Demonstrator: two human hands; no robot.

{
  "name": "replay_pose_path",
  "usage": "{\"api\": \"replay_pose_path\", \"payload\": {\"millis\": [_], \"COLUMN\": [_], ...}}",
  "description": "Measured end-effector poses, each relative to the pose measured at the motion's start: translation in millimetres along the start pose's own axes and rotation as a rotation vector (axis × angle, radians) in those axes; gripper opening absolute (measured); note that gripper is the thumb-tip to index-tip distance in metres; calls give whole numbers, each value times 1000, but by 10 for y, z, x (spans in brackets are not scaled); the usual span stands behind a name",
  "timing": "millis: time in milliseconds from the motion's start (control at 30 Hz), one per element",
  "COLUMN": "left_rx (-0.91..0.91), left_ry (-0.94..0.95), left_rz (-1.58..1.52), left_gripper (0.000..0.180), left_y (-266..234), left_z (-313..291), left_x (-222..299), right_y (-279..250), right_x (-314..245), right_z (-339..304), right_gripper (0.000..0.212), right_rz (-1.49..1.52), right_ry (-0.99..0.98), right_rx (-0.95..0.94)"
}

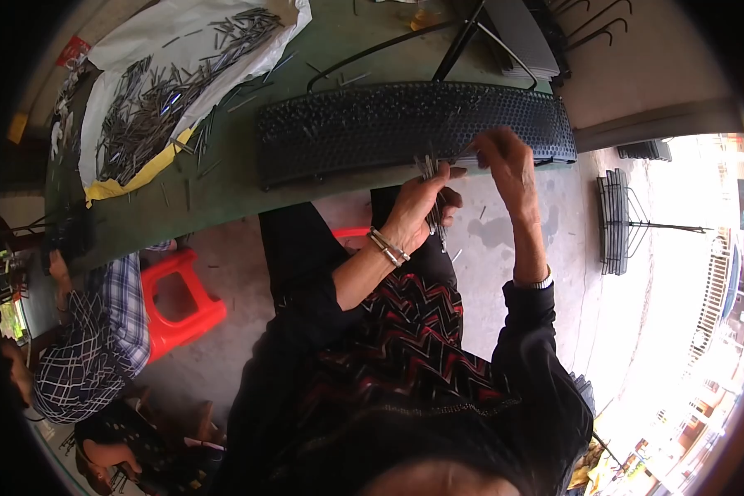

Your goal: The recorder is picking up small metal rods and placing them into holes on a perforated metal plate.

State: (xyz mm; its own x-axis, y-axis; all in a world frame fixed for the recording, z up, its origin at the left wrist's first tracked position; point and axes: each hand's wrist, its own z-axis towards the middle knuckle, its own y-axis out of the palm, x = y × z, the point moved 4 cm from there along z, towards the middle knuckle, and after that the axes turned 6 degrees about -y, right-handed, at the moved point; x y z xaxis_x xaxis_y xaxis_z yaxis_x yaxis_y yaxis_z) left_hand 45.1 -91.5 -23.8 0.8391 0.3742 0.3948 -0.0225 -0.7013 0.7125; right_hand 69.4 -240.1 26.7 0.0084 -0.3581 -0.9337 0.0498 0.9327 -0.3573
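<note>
My left hand (pixel 417 202) is closed around a bundle of thin grey metal pins (pixel 436 221), whose ends stick out above and below the fingers. In front of me lies a long black perforated panel (pixel 347 136) with rows of round holes. Pins stand in many of the holes, mostly along its far and left parts. My right hand (pixel 508 165) is over the panel's near right edge, fingertips pinched together and slightly blurred. Whatever is between those fingertips is too small to make out. Bent black rods (pixel 459 50) rise behind the panel.
A white sack (pixel 128 54) spread on the green table (pixel 223 194) holds a heap of loose pins (pixel 153 107). Stacked dark panels (pixel 517 37) stand at the back right. A red stool (pixel 194 310) and co-workers (pixel 83 355) are at the left. A slatted rack (pixel 613 219) is on the right.
</note>
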Motion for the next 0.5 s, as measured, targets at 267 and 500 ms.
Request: {"api": "replay_pose_path", "payload": {"millis": [267,500], "left_rx": [-52,-176], "left_ry": [-89,-124], "left_rz": [115,110], "left_gripper": [47,47], "left_y": [50,19], "left_z": [-31,-18], "left_x": [-22,-25], "right_y": [-58,-30], "right_x": [74,57], "right_z": [345,431], "right_gripper": [7,8], "right_rz": [-459,-461], "right_ry": [-390,-312], "right_rx": [589,519]}}
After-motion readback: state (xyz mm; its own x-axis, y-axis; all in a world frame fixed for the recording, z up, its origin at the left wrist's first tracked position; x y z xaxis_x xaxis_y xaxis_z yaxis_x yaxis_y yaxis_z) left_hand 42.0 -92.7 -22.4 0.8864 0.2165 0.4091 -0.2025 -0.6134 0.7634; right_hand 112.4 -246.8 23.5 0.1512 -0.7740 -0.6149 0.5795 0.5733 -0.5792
